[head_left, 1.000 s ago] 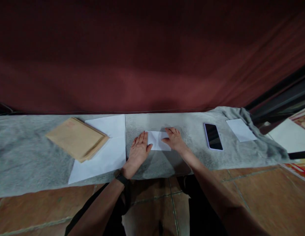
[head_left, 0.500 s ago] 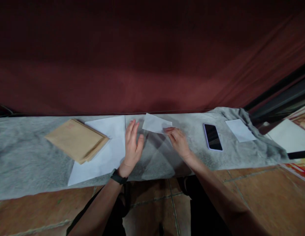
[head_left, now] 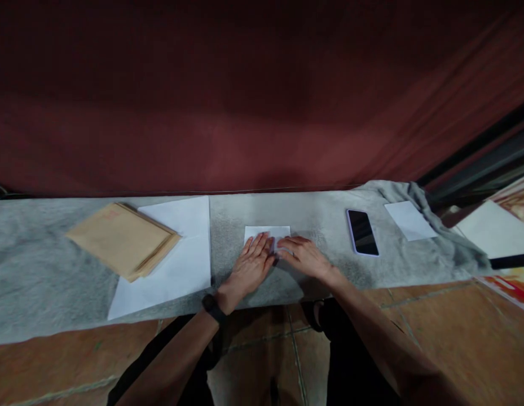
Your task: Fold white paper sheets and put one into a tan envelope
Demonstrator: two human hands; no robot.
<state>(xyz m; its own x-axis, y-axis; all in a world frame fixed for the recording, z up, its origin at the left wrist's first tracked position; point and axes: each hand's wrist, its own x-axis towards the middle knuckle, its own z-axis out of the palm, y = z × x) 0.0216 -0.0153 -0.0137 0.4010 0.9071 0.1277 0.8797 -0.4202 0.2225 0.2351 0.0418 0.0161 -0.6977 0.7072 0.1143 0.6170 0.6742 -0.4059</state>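
A small white sheet of paper [head_left: 268, 229], perhaps folded, lies on the grey cloth in front of me, its far edge showing past my fingers. My left hand [head_left: 253, 260] rests flat on its left part, palm down, fingers stretched out; a dark band is on that wrist. From the right, my right hand [head_left: 304, 256] reaches over the paper's near right side, fingers extended and thumb a little apart. The fingertips of both hands almost meet, and they hide the near part of the sheet.
The narrow surface is covered by a grey cloth [head_left: 228, 225]. To the left, a stack of brown envelopes [head_left: 122, 239] overlaps large white sheets [head_left: 185, 265]. To the right lie a phone [head_left: 362, 232] and another small white paper [head_left: 409, 220]. A dark red curtain [head_left: 262, 141] hangs behind.
The paper has come down nearer to me and now lies straight. My left hand has moved right onto it; my right hand has gone from pinching its edge to resting over it.
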